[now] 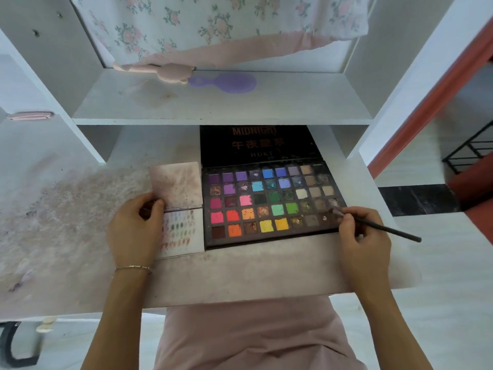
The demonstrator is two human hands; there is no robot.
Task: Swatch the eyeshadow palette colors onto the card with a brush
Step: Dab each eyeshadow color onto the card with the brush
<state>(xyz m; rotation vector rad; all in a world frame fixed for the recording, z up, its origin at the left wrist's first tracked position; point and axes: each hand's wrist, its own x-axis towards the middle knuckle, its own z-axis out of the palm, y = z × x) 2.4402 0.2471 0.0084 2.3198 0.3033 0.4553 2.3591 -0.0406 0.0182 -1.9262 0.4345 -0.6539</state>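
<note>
Left hand (136, 228) first: it rests on the card's left edge, thumb and fingers curled over the rim near the fold, pinning it flat. We take the palette (272, 201) as our landmark. The card (181, 228) lies touching the palette's left side, hinged open, upper leaf smudged pinkish, lower leaf carrying rows of small colour dabs, with bare space below the rows.

Palette sits open on the desk (240, 271), black lid propped back, pans running in rows with the long axis left to right.

Right hand (360, 231) at the palette's lower right corner, fingers pinched round the brush (373, 225) near the ferrule. Brush handle points out and away to the right; bristle tip touches, or hovers just over, a brownish pan in the right-hand columns. We cannot tell which.

Our reading: loading pigment, many swatches already down. The coming move turns on one thing: the card lies across the full width of the palette from the brush, leftward, along the palette's long axis. The brush hand must cross over the pans; the left hand is nearer but occupied steadying.
</note>
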